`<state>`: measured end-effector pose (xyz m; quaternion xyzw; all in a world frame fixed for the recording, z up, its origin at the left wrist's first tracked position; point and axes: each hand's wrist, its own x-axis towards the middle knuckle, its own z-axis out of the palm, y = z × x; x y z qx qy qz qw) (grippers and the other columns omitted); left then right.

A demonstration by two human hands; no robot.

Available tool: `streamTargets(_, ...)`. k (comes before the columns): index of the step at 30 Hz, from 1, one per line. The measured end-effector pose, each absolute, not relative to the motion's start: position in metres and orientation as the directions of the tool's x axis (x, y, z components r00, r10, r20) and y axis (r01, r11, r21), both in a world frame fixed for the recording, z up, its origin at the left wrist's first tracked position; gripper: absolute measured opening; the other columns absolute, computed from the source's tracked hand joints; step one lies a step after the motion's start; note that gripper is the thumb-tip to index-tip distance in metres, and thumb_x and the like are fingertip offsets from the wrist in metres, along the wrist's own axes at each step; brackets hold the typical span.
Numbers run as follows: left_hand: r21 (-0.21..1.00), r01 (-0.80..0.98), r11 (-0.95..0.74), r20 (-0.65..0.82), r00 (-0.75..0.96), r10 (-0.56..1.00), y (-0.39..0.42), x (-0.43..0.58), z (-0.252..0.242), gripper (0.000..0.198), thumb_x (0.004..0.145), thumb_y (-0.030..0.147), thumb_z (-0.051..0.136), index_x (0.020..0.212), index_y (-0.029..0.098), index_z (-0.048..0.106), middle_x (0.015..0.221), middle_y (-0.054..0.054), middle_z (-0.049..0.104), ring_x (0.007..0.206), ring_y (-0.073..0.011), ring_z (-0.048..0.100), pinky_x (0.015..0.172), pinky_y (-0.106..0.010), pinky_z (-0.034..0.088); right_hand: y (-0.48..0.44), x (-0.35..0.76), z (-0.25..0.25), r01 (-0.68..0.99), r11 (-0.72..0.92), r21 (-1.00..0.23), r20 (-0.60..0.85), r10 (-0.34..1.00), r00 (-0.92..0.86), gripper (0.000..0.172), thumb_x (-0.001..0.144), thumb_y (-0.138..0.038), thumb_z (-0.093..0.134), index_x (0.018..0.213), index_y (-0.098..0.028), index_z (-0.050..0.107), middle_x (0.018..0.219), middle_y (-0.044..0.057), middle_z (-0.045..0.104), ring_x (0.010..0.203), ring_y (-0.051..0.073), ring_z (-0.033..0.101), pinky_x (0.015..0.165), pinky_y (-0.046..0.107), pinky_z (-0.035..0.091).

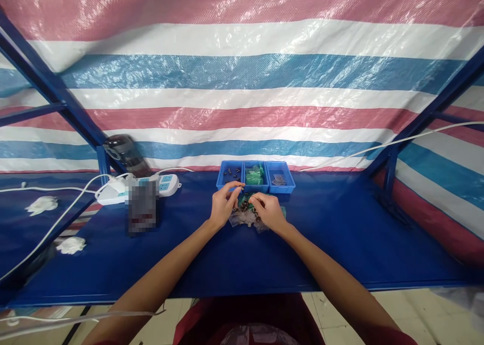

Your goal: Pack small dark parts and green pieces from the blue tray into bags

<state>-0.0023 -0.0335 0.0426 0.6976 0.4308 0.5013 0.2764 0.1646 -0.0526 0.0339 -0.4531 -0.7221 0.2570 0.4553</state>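
Note:
My left hand (224,204) is closed in a pinch, with a small dark part (242,188) at the fingertips. Just across from it, my right hand (269,211) also pinches, but whatever lies between its fingers is too small to make out. Under and between both hands is a pile of small clear plastic bags (245,218) mixed with little dark brown pieces (245,204). Right behind the hands stands a blue three-part bin (280,189). Its left compartment has scattered dark parts (231,172), the middle one green packets (254,175), the right one small greyish bags (279,180).
The blue tabletop (333,234) carries a white power strip (169,185), a blurred dark object (142,206) and a dark jar-like container (126,153) at the left. Crumpled white tissues (71,245) lie further left. Blue frame posts flank a striped sheet (242,73); a white cable (412,140) crosses at right.

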Motion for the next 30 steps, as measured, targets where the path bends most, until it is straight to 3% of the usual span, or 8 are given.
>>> streamTargets(5, 0.782, 0.382, -0.493, 0.514, 0.053, 0.856, -0.022, -0.01, 0.039, 0.029, 0.088, 0.043, 0.05, 0.103, 0.019, 0.059, 0.085, -0.001, 0.07, 0.039, -0.0059, 0.049, 0.046, -0.02, 0.045, -0.053, 0.164, 0.034, 0.435, 0.467, -0.77, 0.435, 0.883, -0.178, 0.028, 0.09, -0.032, 0.044, 0.074, -0.018, 0.063, 0.058, -0.002, 0.055, 0.052, 0.012, 0.048, 0.053, 0.024, 0.034)
streamTargets(10, 0.578, 0.612, -0.54, 0.627, 0.09, 0.774, -0.005, -0.023, 0.027, 0.026, 0.089, 0.04, 0.05, 0.101, 0.02, 0.062, 0.087, -0.001, 0.071, 0.045, -0.0066, 0.055, 0.055, -0.019, 0.047, -0.053, 0.164, 0.034, 0.444, 0.48, -0.757, 0.445, 0.876, -0.187, 0.031, 0.09, -0.034, 0.043, 0.073, -0.018, 0.063, 0.058, -0.001, 0.055, 0.052, 0.012, 0.048, 0.053, 0.024, 0.034)
streamTargets(15, 0.421, 0.736, -0.53, 0.669, 0.142, 0.729, 0.007, -0.032, 0.019, 0.026, 0.092, 0.035, 0.047, 0.109, 0.021, 0.061, 0.106, -0.004, 0.069, 0.06, -0.0093, 0.063, 0.062, -0.02, 0.049, -0.054, 0.164, 0.035, 0.441, 0.48, -0.759, 0.435, 0.877, -0.205, 0.031, 0.091, -0.034, 0.043, 0.075, -0.018, 0.063, 0.057, -0.001, 0.056, 0.051, 0.013, 0.048, 0.052, 0.024, 0.034)
streamTargets(21, 0.298, 0.751, -0.59, 0.719, 0.23, 0.656, 0.009, -0.031, 0.018, 0.026, 0.094, 0.031, 0.043, 0.108, 0.02, 0.062, 0.119, -0.006, 0.063, 0.101, -0.0157, 0.064, 0.074, -0.021, 0.051, -0.054, 0.163, 0.035, 0.462, 0.504, -0.73, 0.443, 0.863, -0.242, 0.03, 0.091, -0.032, 0.043, 0.078, -0.018, 0.066, 0.061, 0.0, 0.059, 0.053, 0.013, 0.051, 0.053, 0.024, 0.034)
streamTargets(30, 0.268, 0.807, -0.527, 0.698, 0.214, 0.683, 0.011, -0.031, 0.014, 0.03, 0.094, 0.035, 0.042, 0.107, 0.022, 0.065, 0.122, -0.006, 0.06, 0.09, -0.0152, 0.066, 0.064, -0.02, 0.05, -0.052, 0.163, 0.03, 0.487, 0.515, -0.705, 0.446, 0.856, -0.261, 0.03, 0.091, -0.032, 0.043, 0.079, -0.018, 0.066, 0.062, 0.002, 0.061, 0.055, 0.014, 0.053, 0.055, 0.024, 0.035)
